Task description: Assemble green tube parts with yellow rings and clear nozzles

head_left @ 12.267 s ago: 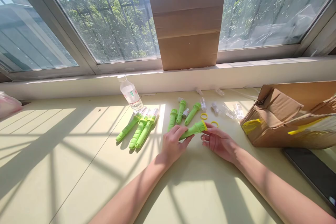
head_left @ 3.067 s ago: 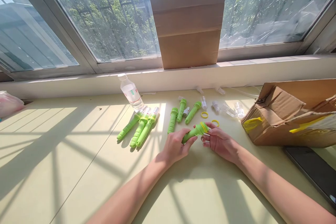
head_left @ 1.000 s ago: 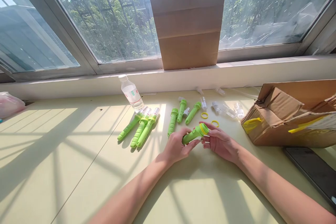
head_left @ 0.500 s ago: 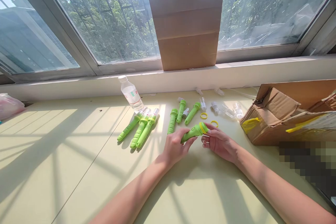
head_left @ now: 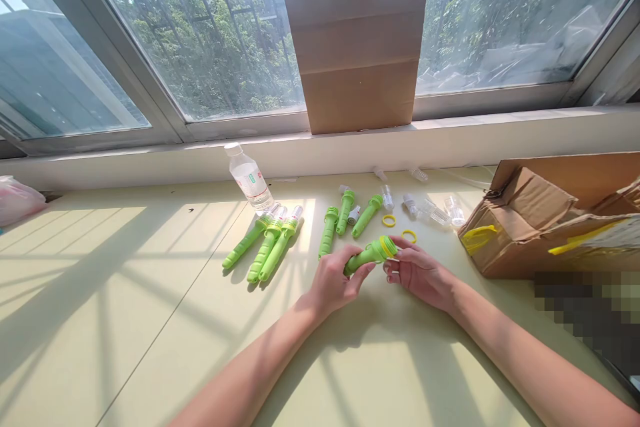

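Observation:
My left hand [head_left: 336,278] is closed around the body of a green torch-shaped plastic handle [head_left: 367,257], its wide end pointing right. A yellow ring [head_left: 387,246] sits around that wide end. The fingertips of my right hand [head_left: 417,270] pinch at the ring's edge, with the lower fingers curled. Just beyond my hands lie more green handles [head_left: 367,216] of the same kind. Two loose yellow rings [head_left: 389,220] rest near them. Several clear plastic pieces [head_left: 436,211], some with pale bases, lie farther back.
On the left, three green handles with clear tops [head_left: 273,247] lie side by side by a water bottle [head_left: 251,180]. An open cardboard box [head_left: 520,250] stands at the right. A window ledge [head_left: 200,159] runs along the back of the table [head_left: 150,320].
Both hands stay almost in place. The yellow ring and the handle's wide end have shifted very slightly; the view itself has moved a little.

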`<state>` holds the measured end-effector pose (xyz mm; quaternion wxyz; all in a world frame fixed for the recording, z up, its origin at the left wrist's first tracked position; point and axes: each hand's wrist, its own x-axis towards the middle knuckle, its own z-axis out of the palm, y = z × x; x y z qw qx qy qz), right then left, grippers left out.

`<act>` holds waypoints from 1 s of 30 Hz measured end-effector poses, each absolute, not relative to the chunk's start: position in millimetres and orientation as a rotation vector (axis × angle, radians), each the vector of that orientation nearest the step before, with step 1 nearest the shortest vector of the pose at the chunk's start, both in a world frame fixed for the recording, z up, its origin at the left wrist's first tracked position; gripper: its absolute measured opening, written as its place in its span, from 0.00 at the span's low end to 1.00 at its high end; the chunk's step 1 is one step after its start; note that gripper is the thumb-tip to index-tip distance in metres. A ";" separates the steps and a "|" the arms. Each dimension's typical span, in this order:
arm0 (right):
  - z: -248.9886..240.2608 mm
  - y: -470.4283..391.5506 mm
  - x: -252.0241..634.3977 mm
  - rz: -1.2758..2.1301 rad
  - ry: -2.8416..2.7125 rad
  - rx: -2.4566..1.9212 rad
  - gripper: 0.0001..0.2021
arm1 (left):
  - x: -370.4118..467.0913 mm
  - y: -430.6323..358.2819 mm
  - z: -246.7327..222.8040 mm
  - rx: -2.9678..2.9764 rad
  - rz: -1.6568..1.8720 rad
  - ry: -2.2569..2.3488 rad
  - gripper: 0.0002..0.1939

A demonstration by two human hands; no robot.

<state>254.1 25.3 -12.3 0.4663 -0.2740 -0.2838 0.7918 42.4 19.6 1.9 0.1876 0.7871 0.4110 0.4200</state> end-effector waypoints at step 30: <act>-7.9 26.3 251.8 1.943 -0.715 -0.668 0.15 | 46.4 22.5 -8.5 2.312 1.376 1.241 0.09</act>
